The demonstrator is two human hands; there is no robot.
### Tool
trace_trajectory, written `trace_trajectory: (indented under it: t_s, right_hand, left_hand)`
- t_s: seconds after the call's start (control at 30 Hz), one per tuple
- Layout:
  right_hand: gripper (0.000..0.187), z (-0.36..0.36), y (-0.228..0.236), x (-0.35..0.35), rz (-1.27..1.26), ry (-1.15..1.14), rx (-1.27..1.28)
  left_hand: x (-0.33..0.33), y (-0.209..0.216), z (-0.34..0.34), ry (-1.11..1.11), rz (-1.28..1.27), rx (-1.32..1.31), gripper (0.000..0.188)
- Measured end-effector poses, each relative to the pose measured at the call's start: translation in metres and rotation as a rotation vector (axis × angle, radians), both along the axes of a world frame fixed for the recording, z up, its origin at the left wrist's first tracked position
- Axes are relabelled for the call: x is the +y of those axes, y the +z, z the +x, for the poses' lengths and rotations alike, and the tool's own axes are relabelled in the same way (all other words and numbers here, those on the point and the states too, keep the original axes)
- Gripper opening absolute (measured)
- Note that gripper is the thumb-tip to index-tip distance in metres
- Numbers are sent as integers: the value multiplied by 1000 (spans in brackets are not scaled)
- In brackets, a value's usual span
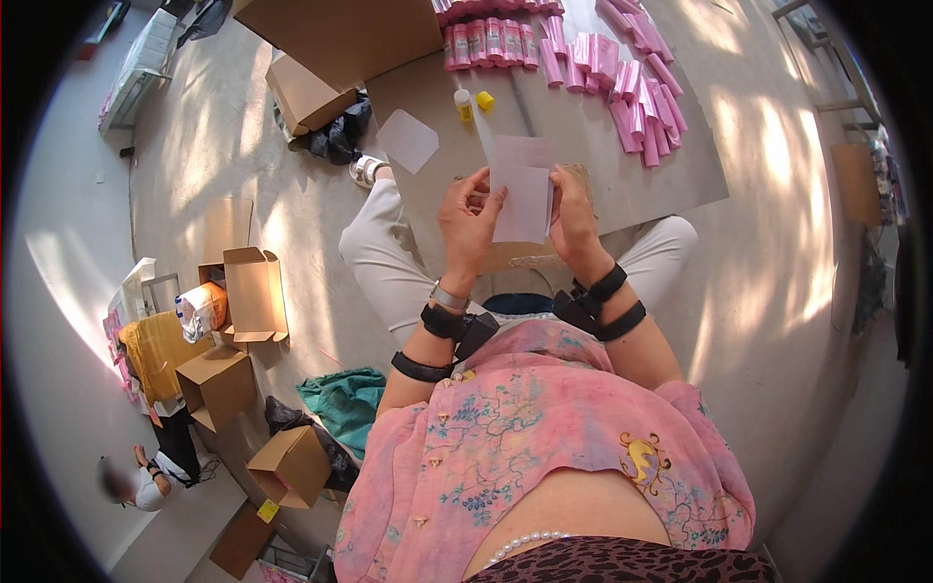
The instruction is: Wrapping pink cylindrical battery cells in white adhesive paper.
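Observation:
Several pale, thin sheets of paper [521, 206] are held upright above the near part of the grey tabletop, overlapping unevenly. My left hand [468, 216] pinches their left edge between thumb and fingers. On the other side, my right hand [573, 222] closes on the right edge, its fingers partly behind the sheets. Just beyond them stands a small yellow glue bottle [465, 109] with a whitish top, and a yellow cap [485, 100] lies beside it. A separate white sheet with rounded corners [408, 141] rests flat to the left.
Pink rolls [491, 44] stand in rows at the table's far side, with more pink rolls [646, 109] lying loosely at the right. A large cardboard box [340, 39] rises at the far left. Open cartons [255, 296] sit on the left floor, where another person [154, 486] is visible.

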State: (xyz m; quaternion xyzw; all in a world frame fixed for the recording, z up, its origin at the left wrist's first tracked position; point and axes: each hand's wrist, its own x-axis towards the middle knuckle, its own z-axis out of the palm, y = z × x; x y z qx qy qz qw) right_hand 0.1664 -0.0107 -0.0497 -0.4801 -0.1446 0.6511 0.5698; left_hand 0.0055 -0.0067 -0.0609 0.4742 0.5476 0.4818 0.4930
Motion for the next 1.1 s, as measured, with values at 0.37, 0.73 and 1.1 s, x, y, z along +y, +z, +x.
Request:
trace_trajectory:
  t_s: [0.37, 0.73, 1.1]
  right_hand:
    - [4, -10, 38, 0, 9, -44, 12]
    - [23, -8, 24, 5, 4, 26, 89]
    - [30, -5, -8, 7, 79, 228, -89]
  left_hand:
    - [0, 0, 0, -10, 22, 32, 38]
    - [5, -4, 1, 15, 39, 101, 39]
    - [10, -15, 2, 23, 44, 127, 40]
